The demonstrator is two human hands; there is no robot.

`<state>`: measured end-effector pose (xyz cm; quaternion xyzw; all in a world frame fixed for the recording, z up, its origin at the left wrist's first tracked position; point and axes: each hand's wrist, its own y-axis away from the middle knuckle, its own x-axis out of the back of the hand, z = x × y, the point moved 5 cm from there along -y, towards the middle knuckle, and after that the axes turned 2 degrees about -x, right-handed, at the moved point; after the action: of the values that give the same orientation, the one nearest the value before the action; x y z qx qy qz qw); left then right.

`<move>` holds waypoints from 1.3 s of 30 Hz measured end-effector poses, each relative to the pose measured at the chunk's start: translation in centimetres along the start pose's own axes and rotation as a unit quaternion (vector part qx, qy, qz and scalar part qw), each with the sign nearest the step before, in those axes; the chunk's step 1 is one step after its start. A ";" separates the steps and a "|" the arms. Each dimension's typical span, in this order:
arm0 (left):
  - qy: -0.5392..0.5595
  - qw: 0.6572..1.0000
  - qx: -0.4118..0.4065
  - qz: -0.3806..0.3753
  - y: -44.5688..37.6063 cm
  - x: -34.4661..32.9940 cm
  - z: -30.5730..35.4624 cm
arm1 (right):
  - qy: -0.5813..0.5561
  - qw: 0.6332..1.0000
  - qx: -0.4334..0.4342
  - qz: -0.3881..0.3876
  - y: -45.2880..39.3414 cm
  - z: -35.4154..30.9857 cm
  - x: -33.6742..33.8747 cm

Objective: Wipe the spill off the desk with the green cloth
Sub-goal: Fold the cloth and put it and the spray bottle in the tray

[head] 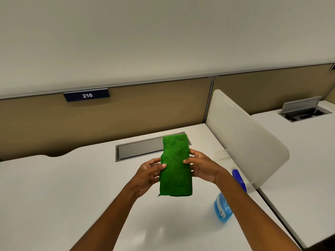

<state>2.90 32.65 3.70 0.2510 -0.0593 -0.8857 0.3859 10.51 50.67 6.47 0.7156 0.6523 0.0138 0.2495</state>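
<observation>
A white desk (63,187) fills the lower frame, backed by a tan partition. At centre, the folded green cloth (175,167) is held above the desk, the left hand (147,175) and right hand (204,168) each pinching a side edge. A blue spray bottle (223,205) stands lower right.
</observation>
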 end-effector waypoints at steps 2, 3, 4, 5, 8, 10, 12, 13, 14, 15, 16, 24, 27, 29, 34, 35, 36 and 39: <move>-0.021 1.000 -0.006 0.015 -0.2 0.2 0.5 | 0.014 1.000 -0.005 -0.003 -0.2 -0.1 -0.1; -0.027 0.999 -0.009 0.021 -0.3 0.3 0.7 | 0.024 1.000 -0.005 -0.003 -0.3 -0.2 -0.1; -0.030 0.999 -0.012 0.026 -0.5 0.2 1.0 | 0.035 0.999 -0.004 -0.003 -0.4 -0.3 -0.1; -0.034 0.999 -0.018 0.030 -0.6 0.2 1.2 | 0.044 0.999 -0.001 -0.004 -0.4 -0.4 0.0; -0.040 0.997 -0.048 0.044 -1.0 0.0 2.1 | 0.055 0.998 0.023 -0.005 -0.5 -1.4 0.1; -0.041 0.996 -0.067 0.047 -1.4 -0.3 3.0 | 0.060 0.997 0.048 -0.007 -0.5 -2.4 0.1; -0.034 0.995 -0.084 0.043 -1.7 -0.8 3.9 | 0.066 0.995 0.078 -0.011 -0.5 -3.4 0.1; -0.024 0.995 -0.091 0.039 -1.9 -1.1 4.3 | 0.066 0.993 0.092 -0.012 -0.5 -3.9 0.1; -0.013 0.995 -0.096 0.034 -2.1 -1.4 4.7 | 0.065 0.992 0.108 -0.012 -0.4 -4.4 0.2; -0.001 0.994 -0.100 0.030 -2.3 -1.7 5.0 | 0.063 0.990 0.123 -0.014 -0.2 -4.9 0.2; 0.010 0.994 -0.105 0.027 -2.4 -2.0 5.4 | 0.062 0.988 0.139 -0.019 0.0 -5.4 0.1; 0.005 0.994 -0.102 0.049 -4.0 -4.4 6.0 | 0.093 0.977 0.174 -0.084 1.5 -6.9 1.4; 0.010 0.993 -0.096 0.063 -4.7 -5.2 5.7 | 0.020 0.986 0.142 -0.088 1.3 -6.7 2.8; 0.022 0.993 -0.088 0.070 -5.5 -5.9 5.2 | -0.021 0.992 0.107 -0.066 1.1 -6.4 3.9; 0.043 0.993 -0.081 0.080 -7.5 -7.8 3.6 | 0.087 0.996 0.020 0.001 0.9 -4.7 7.0; 0.046 0.993 -0.078 0.078 -8.0 -8.2 3.2 | 0.103 0.994 0.014 0.014 0.9 -4.5 7.6; 0.050 0.993 -0.074 0.073 -8.5 -8.8 2.9 | 0.112 0.993 0.010 0.029 1.0 -4.4 8.4; 0.054 0.995 -0.054 0.062 -10.1 -10.3 1.9 | 0.117 0.990 0.008 0.074 1.3 -4.5 10.9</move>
<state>1.31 46.86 6.47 0.2731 -0.0060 -0.8471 0.4558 11.78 62.43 7.54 0.7572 0.6224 0.1110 0.1643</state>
